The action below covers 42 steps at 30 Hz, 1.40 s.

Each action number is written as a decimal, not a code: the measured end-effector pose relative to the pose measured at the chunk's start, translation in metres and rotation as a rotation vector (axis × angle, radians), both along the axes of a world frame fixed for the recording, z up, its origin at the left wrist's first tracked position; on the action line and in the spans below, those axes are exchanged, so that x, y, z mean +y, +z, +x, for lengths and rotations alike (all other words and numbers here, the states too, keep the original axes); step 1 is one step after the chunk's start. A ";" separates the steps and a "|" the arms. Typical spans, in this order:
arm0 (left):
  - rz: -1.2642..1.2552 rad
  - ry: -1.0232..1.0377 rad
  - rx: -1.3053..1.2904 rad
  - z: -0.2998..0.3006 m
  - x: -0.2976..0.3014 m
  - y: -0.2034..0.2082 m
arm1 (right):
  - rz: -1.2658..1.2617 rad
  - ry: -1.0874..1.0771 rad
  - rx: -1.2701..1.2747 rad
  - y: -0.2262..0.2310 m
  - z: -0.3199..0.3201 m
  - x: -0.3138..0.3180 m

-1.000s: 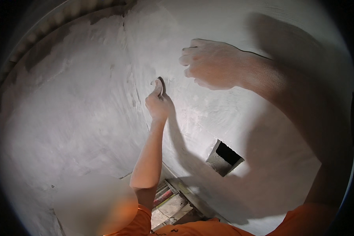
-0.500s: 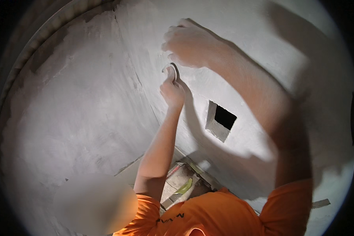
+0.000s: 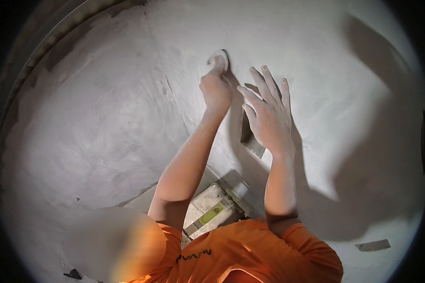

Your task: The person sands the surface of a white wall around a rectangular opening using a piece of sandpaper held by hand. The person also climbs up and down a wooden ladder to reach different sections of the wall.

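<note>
One small pale rounded sanding pad (image 3: pixel 218 60) pressed on the grey plastered wall (image 3: pixel 104 127).
The left hand (image 3: pixel 216 89) grips it at its fingertips; the right hand (image 3: pixel 268 115), fingers spread wide, lies flat just beside, over one dark rectangular wall opening (image 3: pixel 250 139).

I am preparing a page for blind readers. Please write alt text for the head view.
A left hand presses a small pale pad against a grey plastered wall, while the right hand lies open and flat on the wall beside it. Below the right hand a dark rectangular opening shows in the wall; the person wears an orange shirt.
</note>
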<state>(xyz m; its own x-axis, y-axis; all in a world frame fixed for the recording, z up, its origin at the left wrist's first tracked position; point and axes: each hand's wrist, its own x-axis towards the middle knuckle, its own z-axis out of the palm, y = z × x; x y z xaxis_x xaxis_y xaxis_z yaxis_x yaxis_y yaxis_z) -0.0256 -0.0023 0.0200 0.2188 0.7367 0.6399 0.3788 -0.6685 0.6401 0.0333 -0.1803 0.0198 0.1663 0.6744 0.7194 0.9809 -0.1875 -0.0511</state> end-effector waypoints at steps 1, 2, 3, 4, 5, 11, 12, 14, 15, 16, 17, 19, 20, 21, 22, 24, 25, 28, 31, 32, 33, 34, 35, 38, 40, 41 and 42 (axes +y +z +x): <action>0.122 -0.047 -0.041 0.000 -0.006 -0.012 | 0.003 0.010 0.040 -0.006 -0.001 -0.004; 0.255 -0.091 -0.096 -0.002 -0.009 -0.021 | 0.018 0.026 0.067 -0.005 -0.002 -0.005; 0.381 -0.137 -0.158 0.000 -0.011 -0.027 | 0.027 0.039 0.086 -0.005 -0.002 -0.008; 0.119 -0.076 -0.060 -0.004 -0.003 -0.028 | 0.021 0.033 0.082 -0.005 0.001 -0.009; 0.039 -0.017 -0.094 -0.007 0.018 -0.031 | 0.011 0.035 0.072 -0.006 0.000 -0.011; 0.080 -0.089 -0.083 0.002 0.005 -0.003 | 0.075 0.144 0.084 -0.011 0.009 -0.017; 0.152 -0.160 -0.061 0.000 -0.017 0.009 | 0.103 0.213 0.117 -0.010 0.010 -0.020; 0.548 -0.198 -0.096 -0.003 -0.025 0.016 | 0.213 0.340 0.197 -0.014 0.014 -0.019; 0.621 -0.158 -0.084 -0.002 -0.025 0.022 | 0.266 0.395 0.237 -0.017 0.017 -0.019; 0.534 -0.113 0.037 -0.003 -0.014 0.024 | 0.321 0.400 0.254 -0.019 0.019 -0.018; 0.443 -0.065 0.159 -0.005 0.006 0.022 | 0.322 0.385 0.239 -0.020 0.021 -0.017; 0.335 -0.022 0.030 -0.017 0.032 0.036 | 0.324 0.335 0.197 -0.012 0.013 -0.019; 0.266 0.051 0.016 -0.018 0.039 0.050 | 0.340 0.340 0.198 -0.008 0.015 -0.017; 0.290 0.033 0.084 -0.016 0.036 0.052 | 0.368 0.337 0.195 -0.004 0.013 -0.021; 0.315 0.015 0.150 -0.015 0.030 0.051 | 0.396 0.333 0.190 0.001 0.010 -0.028; 0.599 -0.078 0.075 -0.007 0.017 0.045 | 0.462 0.248 0.097 0.018 0.012 -0.040; 0.708 -0.129 0.023 0.000 -0.010 0.048 | 0.478 0.125 0.042 0.023 0.014 -0.050; 0.979 -0.071 0.047 0.006 -0.006 0.057 | 0.471 -0.144 0.016 0.033 0.006 -0.069; 0.739 -0.041 0.035 0.001 -0.004 0.080 | 0.427 -0.142 0.011 0.028 0.011 -0.081; 0.653 -0.023 0.047 -0.002 0.000 0.088 | 0.403 -0.134 0.025 0.026 0.009 -0.084; 0.563 0.002 0.059 -0.004 0.003 0.093 | 0.404 -0.129 0.016 0.024 0.009 -0.084; 0.602 -0.045 0.068 -0.006 0.000 0.089 | 0.405 -0.122 0.008 0.022 0.009 -0.083; 0.754 -0.105 0.034 -0.002 -0.017 0.082 | 0.409 -0.124 -0.006 0.024 0.011 -0.084; 1.062 -0.225 0.005 0.007 -0.042 0.060 | 0.422 -0.142 -0.069 0.028 0.013 -0.068; 1.074 -0.289 0.008 0.009 -0.033 0.056 | 0.390 -0.250 -0.181 0.027 0.016 -0.058; 0.970 -0.221 0.002 0.006 -0.021 0.059 | 0.327 -0.259 -0.211 0.030 0.016 -0.058; 0.868 -0.154 0.004 0.004 -0.001 0.065 | 0.265 -0.266 -0.236 0.034 0.017 -0.056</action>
<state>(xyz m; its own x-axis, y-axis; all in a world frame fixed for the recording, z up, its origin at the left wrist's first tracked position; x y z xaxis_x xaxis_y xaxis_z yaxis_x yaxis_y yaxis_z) -0.0216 -0.0036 0.0849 0.2792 -0.0472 0.9591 0.2457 -0.9620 -0.1189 0.0501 -0.2358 0.0538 0.1198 0.4174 0.9008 0.8911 -0.4453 0.0878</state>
